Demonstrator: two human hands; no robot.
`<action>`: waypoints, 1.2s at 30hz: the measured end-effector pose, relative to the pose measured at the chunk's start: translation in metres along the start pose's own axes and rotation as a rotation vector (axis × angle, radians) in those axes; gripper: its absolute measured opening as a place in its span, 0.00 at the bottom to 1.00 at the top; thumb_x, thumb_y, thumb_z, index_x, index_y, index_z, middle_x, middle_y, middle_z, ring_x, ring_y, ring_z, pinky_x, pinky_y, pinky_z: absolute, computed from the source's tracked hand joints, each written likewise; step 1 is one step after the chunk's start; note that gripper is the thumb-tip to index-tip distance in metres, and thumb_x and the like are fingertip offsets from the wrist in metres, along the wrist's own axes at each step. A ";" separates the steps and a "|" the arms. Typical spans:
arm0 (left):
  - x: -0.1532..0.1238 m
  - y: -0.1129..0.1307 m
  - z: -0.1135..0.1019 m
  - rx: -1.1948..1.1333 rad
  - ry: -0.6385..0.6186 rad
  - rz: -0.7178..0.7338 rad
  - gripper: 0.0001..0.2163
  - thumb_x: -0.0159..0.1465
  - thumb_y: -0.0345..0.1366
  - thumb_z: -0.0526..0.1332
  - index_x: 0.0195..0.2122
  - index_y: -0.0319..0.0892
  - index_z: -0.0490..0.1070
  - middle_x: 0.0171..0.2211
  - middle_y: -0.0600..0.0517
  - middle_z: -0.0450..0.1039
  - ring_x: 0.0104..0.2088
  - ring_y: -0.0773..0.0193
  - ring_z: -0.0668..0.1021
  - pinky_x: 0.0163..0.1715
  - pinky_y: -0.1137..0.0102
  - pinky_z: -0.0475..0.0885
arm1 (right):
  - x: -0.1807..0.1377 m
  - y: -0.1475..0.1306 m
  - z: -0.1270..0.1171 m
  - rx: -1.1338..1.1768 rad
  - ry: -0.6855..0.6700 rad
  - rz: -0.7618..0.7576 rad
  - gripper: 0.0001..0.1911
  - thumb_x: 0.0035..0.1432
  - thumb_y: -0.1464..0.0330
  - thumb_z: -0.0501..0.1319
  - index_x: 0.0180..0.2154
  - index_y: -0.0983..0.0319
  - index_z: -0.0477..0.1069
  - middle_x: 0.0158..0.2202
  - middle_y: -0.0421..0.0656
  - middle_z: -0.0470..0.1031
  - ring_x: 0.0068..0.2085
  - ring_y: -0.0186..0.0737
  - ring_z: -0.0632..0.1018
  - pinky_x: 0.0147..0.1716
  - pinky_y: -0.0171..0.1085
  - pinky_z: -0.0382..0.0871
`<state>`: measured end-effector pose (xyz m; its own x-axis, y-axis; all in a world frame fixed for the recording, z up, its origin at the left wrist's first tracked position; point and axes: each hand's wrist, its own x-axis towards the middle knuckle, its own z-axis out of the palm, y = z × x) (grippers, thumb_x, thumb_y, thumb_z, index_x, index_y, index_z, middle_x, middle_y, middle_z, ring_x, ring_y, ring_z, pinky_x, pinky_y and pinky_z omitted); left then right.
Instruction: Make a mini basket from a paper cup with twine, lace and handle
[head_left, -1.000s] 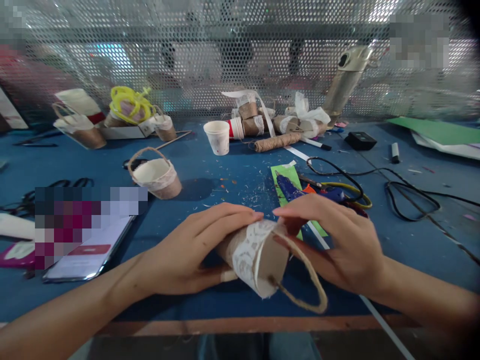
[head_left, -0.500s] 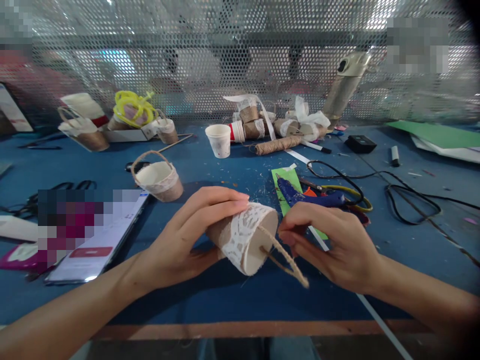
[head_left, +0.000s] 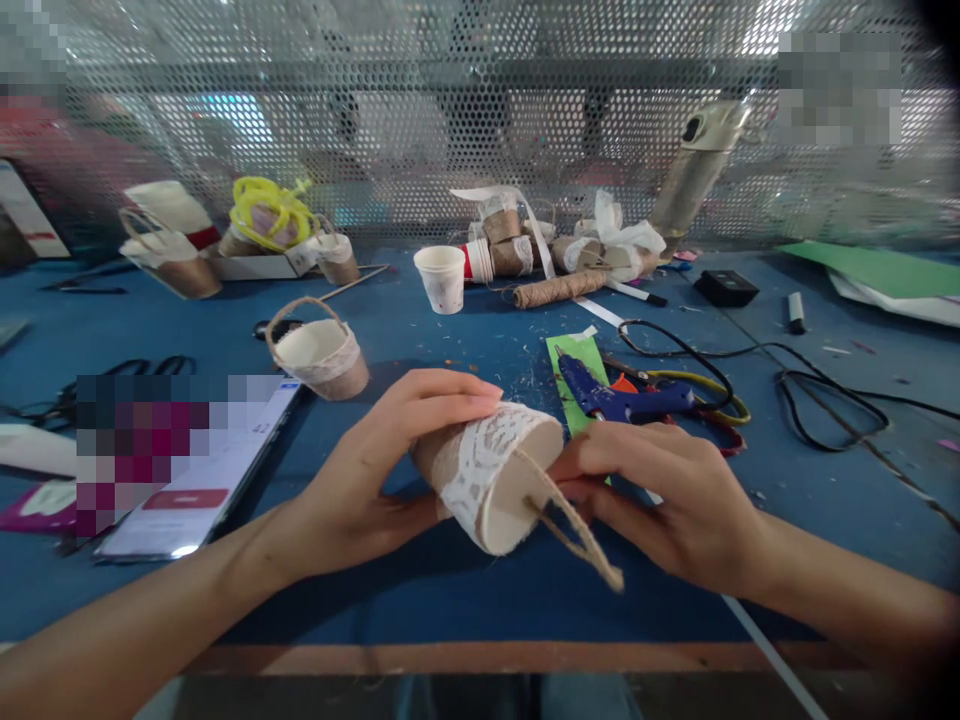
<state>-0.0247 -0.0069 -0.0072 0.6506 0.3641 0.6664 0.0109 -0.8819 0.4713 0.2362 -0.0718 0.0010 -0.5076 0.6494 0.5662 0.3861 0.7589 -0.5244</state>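
My left hand (head_left: 397, 460) is wrapped round a paper cup (head_left: 517, 490) covered in brown twine or burlap, with a white lace band (head_left: 480, 470) near its rim. The cup lies tilted, its mouth facing right and toward me. A twine handle (head_left: 592, 555) loops out from the mouth. Against the right side of the rim are the fingertips of my right hand (head_left: 667, 495), pinched together; what they hold, if anything, is hidden. Just behind that hand, a blue hot glue gun (head_left: 622, 398) rests on a green strip (head_left: 574, 365).
Left of centre stands a finished-looking lace cup basket (head_left: 322, 355), near a phone (head_left: 217, 470). A white paper cup (head_left: 441, 280), a twine roll (head_left: 559, 290) and several wrapped cups sit further back. A black cable (head_left: 795, 400) runs across the right side, below a bottle (head_left: 694, 170).
My right hand has moved slightly left, its fingertips coming from beside the cup to its rim. The cup has turned a little in my left hand.
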 end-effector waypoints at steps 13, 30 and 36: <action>-0.002 0.002 0.004 -0.057 -0.026 -0.117 0.32 0.58 0.36 0.72 0.63 0.51 0.64 0.57 0.47 0.71 0.57 0.51 0.74 0.59 0.58 0.71 | -0.010 0.008 0.010 -0.162 0.003 -0.155 0.06 0.66 0.70 0.63 0.45 0.59 0.73 0.28 0.35 0.75 0.24 0.30 0.72 0.24 0.33 0.59; -0.002 0.005 0.006 -0.018 0.042 -0.154 0.31 0.58 0.38 0.72 0.62 0.50 0.66 0.57 0.47 0.72 0.55 0.49 0.74 0.57 0.56 0.72 | -0.011 0.006 0.012 -0.020 0.036 -0.071 0.06 0.64 0.73 0.64 0.44 0.61 0.75 0.29 0.38 0.78 0.26 0.29 0.75 0.27 0.30 0.66; -0.001 0.007 0.005 -0.017 0.084 -0.156 0.29 0.61 0.40 0.71 0.63 0.52 0.66 0.57 0.46 0.72 0.56 0.48 0.74 0.57 0.54 0.72 | -0.003 -0.007 0.009 0.066 0.027 0.079 0.08 0.62 0.74 0.66 0.44 0.60 0.75 0.29 0.35 0.79 0.26 0.28 0.78 0.29 0.26 0.70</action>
<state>-0.0213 -0.0147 -0.0079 0.5765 0.5206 0.6297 0.0939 -0.8078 0.5819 0.2280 -0.0795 -0.0030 -0.4563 0.7092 0.5375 0.3722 0.7008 -0.6086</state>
